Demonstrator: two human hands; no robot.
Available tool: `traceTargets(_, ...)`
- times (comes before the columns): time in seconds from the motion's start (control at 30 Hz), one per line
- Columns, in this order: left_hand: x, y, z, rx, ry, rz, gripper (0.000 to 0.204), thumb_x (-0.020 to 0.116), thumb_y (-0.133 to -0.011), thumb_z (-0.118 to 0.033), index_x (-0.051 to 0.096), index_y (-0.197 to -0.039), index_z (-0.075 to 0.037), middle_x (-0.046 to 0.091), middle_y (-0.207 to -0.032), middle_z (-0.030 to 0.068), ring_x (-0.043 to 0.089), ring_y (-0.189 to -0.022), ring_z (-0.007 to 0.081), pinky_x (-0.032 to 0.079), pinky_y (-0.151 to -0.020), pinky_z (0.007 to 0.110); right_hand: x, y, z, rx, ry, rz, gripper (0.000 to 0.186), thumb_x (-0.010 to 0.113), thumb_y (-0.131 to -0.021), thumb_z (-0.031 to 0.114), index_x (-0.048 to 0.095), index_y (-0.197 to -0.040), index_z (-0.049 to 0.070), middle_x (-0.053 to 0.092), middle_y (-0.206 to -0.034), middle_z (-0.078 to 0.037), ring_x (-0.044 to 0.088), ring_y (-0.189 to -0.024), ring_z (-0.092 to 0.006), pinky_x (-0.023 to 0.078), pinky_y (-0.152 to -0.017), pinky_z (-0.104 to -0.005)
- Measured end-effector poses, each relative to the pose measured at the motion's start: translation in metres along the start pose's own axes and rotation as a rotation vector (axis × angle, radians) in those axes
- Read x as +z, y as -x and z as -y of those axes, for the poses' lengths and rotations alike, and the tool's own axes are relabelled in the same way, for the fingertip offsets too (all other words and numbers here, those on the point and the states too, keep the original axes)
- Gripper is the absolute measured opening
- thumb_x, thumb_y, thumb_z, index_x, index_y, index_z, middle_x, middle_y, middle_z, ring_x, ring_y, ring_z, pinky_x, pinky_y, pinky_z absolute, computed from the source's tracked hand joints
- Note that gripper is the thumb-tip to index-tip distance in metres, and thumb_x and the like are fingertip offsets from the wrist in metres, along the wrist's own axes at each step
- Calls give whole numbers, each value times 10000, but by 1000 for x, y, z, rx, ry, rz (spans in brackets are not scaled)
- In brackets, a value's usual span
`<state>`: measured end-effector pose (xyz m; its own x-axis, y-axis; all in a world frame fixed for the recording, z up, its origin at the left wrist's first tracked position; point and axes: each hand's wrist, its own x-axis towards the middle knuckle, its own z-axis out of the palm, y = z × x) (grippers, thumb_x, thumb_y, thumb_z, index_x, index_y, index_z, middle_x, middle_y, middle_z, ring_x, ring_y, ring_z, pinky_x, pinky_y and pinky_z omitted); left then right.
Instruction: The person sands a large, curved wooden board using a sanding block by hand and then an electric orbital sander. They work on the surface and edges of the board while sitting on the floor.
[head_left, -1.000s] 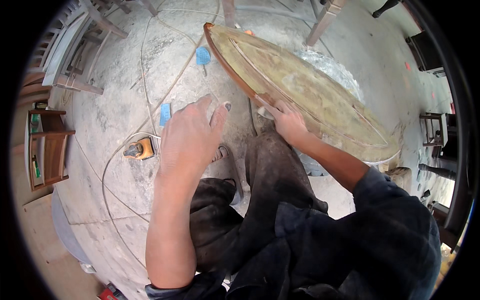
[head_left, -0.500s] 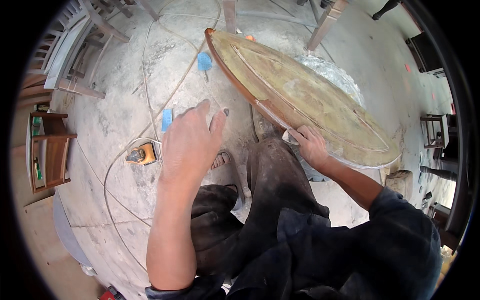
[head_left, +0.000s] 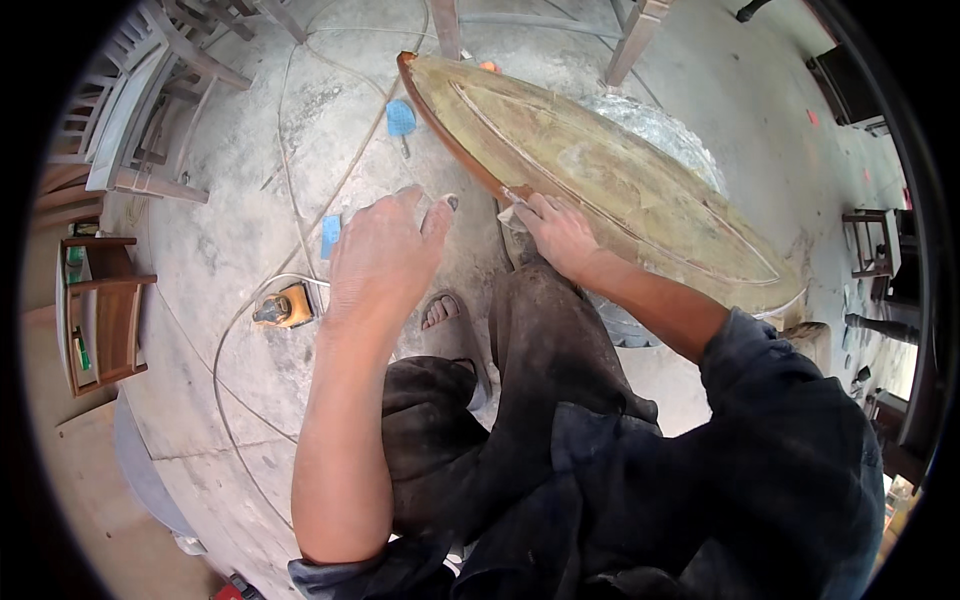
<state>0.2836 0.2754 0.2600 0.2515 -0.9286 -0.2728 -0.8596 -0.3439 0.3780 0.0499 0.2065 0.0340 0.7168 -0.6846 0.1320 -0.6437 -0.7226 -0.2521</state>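
Note:
A long oval wooden board (head_left: 620,190), yellowish on its face with a reddish-brown edge and a raised inner outline, slants across the upper right. My right hand (head_left: 555,230) grips a small pale pad (head_left: 518,218), perhaps sandpaper, against its near edge. Left of it, my left hand (head_left: 390,255) hangs above the floor with fingers loosely bent and thumb apart; its thumb tip is dark, and I see nothing held. My knee and dark trouser leg (head_left: 540,330) are just below the right hand.
An orange power sander (head_left: 288,307), blue sheets (head_left: 400,117) and several cords lie on the dusty concrete floor (head_left: 250,170). Grey chairs (head_left: 160,120) are at the upper left, a brown wooden piece (head_left: 110,320) below them. Dark furniture (head_left: 840,90) lines the right rim.
My right hand slid down-right along the board's edge half a second ago and is now back up-left. My left hand stays almost in place.

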Motion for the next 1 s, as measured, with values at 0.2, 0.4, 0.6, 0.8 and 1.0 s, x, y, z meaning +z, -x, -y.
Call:
traceTargets(0.2, -5, 3, 18, -10, -13, -43, 501, 608, -989, -385, 673, -1290, 10, 681, -1220, 284, 645, -1172, 430, 497, -1017, 457, -20, 89, -29, 12, -24, 89, 405, 579, -884, 58, 621, -1286, 65, 584, -1110, -122, 616, -1101, -313, 517, -924, -440)
traceTargets(0.4, 12, 1, 9, 2, -24, -10, 521, 601, -996, -410, 667, -1300, 8, 697, -1200, 266, 683, -1118, 405, 518, -982, 446, -11, 35, -6, -21, 8, 37, 422, 591, -877, 99, 619, -1297, 86, 595, -1147, -113, 613, -1127, -300, 521, -923, -425)
traceTargets(0.6, -4, 10, 3, -1, 6, -76, 502, 594, -999, -390, 669, -1285, 16, 696, -1151, 296, 664, -1113, 440, 505, -976, 495, -56, 170, -64, 9, -54, 212, 442, 581, -862, 84, 599, -1303, 73, 590, -1247, -109, 589, -1186, -302, 502, -974, -405)
traceTargets(0.8, 19, -11, 10, 73, -14, -24, 541, 589, -999, -414, 661, -1302, 29, 705, -1166, 282, 713, -1053, 386, 532, -931, 432, -33, 77, -20, -6, -56, 112, 494, 582, -856, 59, 590, -1348, 110, 589, -1229, -101, 569, -1225, -296, 480, -1010, -399)
traceTargets(1.0, 6, 4, 16, 24, -28, -37, 529, 593, -999, -392, 660, -1292, 43, 708, -1166, 276, 714, -1055, 384, 537, -929, 423, -64, 193, -79, 13, -99, 207, 455, 592, -836, 70, 630, -1288, 103, 590, -1183, -96, 603, -1136, -299, 499, -972, -413)
